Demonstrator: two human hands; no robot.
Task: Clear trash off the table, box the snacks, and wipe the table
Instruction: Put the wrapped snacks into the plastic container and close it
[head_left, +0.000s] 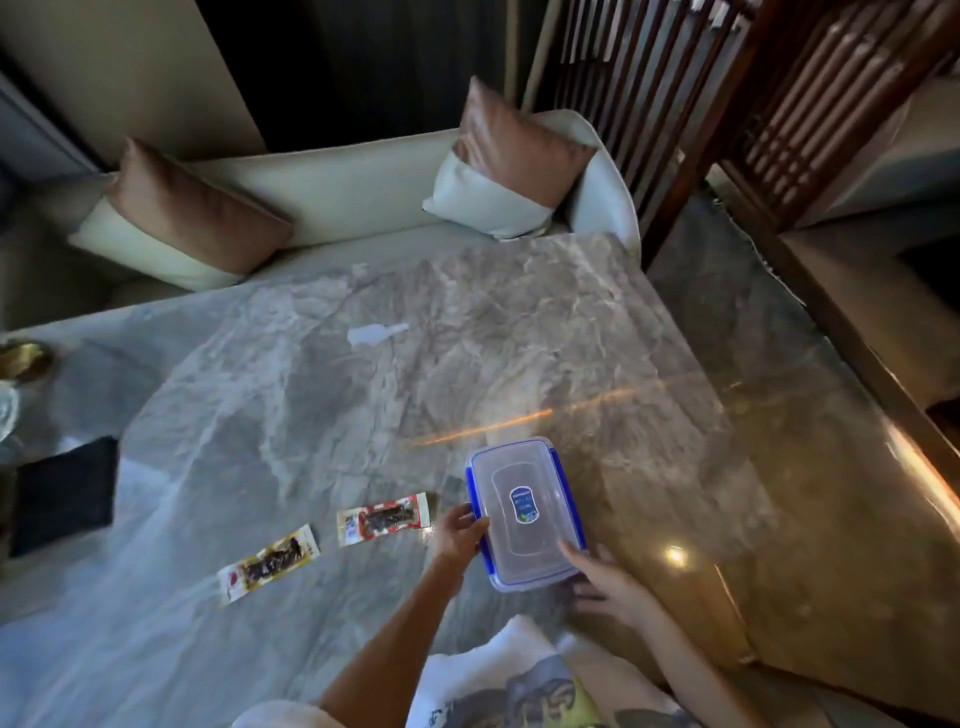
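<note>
One clear rectangular plastic box with blue clips, lid on, near my edge of the grey marble table; my left hand curls its fingers round the left rim, and my right hand pinches the near right corner. To its left lie a red-and-white snack packet, then a yellow snack packet.

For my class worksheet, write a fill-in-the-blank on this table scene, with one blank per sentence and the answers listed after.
1. The clips on the container are coloured ___.
2. ___ snack packets lie on the table, to the left of the container.
3. The left hand and right hand both hold the ___.
4. The white scrap lies ___ from the person than the container.

Answers: blue; two; container; farther
</note>
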